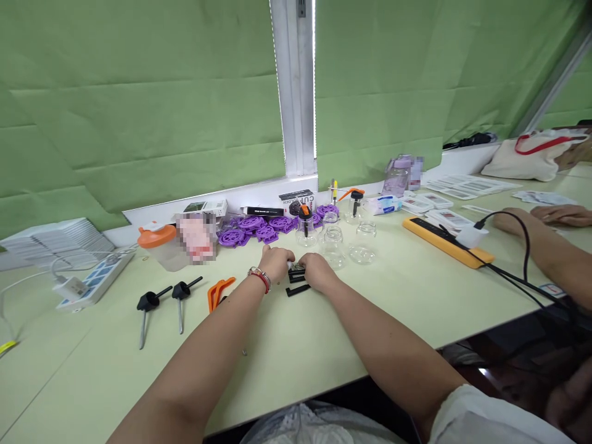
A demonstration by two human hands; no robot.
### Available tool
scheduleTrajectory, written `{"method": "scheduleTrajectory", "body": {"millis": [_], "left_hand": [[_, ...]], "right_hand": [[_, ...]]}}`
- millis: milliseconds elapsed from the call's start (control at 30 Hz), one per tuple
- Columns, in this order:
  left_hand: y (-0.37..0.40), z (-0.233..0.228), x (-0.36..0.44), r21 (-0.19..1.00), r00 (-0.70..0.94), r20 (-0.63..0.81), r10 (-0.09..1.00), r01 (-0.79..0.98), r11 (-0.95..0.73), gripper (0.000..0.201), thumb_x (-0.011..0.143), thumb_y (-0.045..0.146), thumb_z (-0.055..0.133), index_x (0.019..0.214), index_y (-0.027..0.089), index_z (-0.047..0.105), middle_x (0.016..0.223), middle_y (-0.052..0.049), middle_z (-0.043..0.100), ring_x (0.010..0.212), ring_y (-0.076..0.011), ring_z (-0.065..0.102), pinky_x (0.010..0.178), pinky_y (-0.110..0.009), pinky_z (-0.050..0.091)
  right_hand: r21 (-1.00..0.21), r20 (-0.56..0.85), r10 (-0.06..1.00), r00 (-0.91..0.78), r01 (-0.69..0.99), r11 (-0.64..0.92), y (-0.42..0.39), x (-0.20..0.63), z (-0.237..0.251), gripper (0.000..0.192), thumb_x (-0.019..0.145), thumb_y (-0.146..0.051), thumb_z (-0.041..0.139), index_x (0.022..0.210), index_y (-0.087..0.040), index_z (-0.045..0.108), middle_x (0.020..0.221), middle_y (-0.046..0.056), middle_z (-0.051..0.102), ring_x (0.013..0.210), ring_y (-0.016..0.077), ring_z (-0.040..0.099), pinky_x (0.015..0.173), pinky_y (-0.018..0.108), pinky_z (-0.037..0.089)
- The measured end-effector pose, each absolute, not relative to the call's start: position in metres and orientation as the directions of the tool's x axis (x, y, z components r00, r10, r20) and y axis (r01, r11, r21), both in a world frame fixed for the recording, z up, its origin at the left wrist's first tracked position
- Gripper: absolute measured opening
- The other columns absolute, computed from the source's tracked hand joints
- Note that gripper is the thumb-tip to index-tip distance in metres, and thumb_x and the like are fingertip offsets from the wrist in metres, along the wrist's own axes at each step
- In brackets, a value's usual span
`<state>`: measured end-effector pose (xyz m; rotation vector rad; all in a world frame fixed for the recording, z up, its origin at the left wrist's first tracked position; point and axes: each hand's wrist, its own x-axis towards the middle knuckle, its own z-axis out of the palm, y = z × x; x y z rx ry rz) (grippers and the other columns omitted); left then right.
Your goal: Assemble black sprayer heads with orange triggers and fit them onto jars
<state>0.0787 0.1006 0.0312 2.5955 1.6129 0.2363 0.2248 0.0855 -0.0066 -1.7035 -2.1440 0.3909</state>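
Observation:
My left hand [276,264], with a bracelet at its wrist, is closed, its fingers curled beside a small clump of tiny light parts. My right hand [318,271] faces it, fingers also curled down over the black bar-shaped pieces [297,290]. What the fingertips hold is hidden or too small to name. Left of my hands lie orange clips [219,293] and two black cups with metal rods, the nearer cup [148,301] and the other cup [180,290]. Beyond my hands stand clear glass jars [333,246] and a jar with a black and orange top [305,223].
Purple wheel-shaped parts [254,229] are piled at the back. An orange-lidded cup [157,237] and a white power strip [99,282] are left. An orange power strip [446,242] with cables lies right, near another person's forearm [546,246]. Flat cards [469,186] spread behind.

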Motion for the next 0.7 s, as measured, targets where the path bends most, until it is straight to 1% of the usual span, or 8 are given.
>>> {"method": "scheduleTrajectory", "body": {"millis": [133, 300, 433, 600, 700], "left_hand": [[0.101, 0.032, 0.078, 0.158, 0.428, 0.114, 0.897, 0.883, -0.442, 0.025, 0.077, 0.017, 0.047, 0.086, 0.022, 0.070, 0.083, -0.005, 0.072, 0.081, -0.0210, 0.060, 0.092, -0.042, 0.027], [0.101, 0.035, 0.076, 0.192, 0.405, 0.117, 0.907, 0.887, -0.420, 0.023, 0.076, 0.018, 0.049, 0.085, 0.022, 0.070, 0.084, -0.004, 0.071, 0.082, -0.0201, 0.060, 0.094, -0.041, 0.028], [0.102, 0.036, 0.075, 0.215, 0.370, 0.116, 0.922, 0.896, -0.387, 0.024, 0.075, 0.017, 0.050, 0.089, 0.024, 0.070, 0.087, -0.002, 0.072, 0.083, -0.0190, 0.060, 0.096, -0.040, 0.029], [0.108, 0.032, 0.075, 0.180, 0.285, 0.142, 0.948, 0.934, -0.308, 0.027, 0.074, 0.014, 0.048, 0.089, 0.021, 0.069, 0.086, -0.006, 0.071, 0.082, -0.0214, 0.060, 0.093, -0.043, 0.030], [0.112, 0.028, 0.078, 0.144, 0.229, 0.146, 0.962, 0.958, -0.249, 0.027, 0.072, 0.012, 0.048, 0.089, 0.018, 0.068, 0.085, -0.009, 0.071, 0.082, -0.0238, 0.061, 0.088, -0.044, 0.031]], "right_hand": [[-0.442, 0.113, 0.974, -0.199, 0.868, 0.228, 0.083, 0.225, -0.004, 0.028, 0.064, 0.003, 0.050, 0.076, -0.015, 0.068, 0.079, 0.008, 0.064, 0.076, 0.0156, 0.054, 0.058, 0.023, 0.028], [-0.447, 0.106, 0.972, -0.208, 0.864, 0.233, 0.083, 0.225, -0.004, 0.030, 0.063, 0.005, 0.049, 0.074, -0.015, 0.068, 0.077, 0.008, 0.064, 0.075, 0.0160, 0.055, 0.058, 0.023, 0.029], [-0.459, 0.110, 0.971, -0.213, 0.855, 0.240, 0.084, 0.225, -0.004, 0.031, 0.065, 0.004, 0.049, 0.079, -0.015, 0.070, 0.081, 0.009, 0.066, 0.078, 0.0160, 0.056, 0.061, 0.022, 0.031], [-0.477, 0.118, 0.969, -0.216, 0.844, 0.247, 0.085, 0.225, -0.006, 0.034, 0.068, 0.003, 0.049, 0.086, -0.015, 0.070, 0.090, 0.009, 0.067, 0.083, 0.0164, 0.057, 0.064, 0.022, 0.034], [-0.481, 0.121, 0.969, -0.216, 0.841, 0.248, 0.085, 0.225, -0.007, 0.033, 0.068, 0.003, 0.049, 0.087, -0.016, 0.070, 0.091, 0.009, 0.067, 0.084, 0.0168, 0.057, 0.064, 0.022, 0.034]]}}
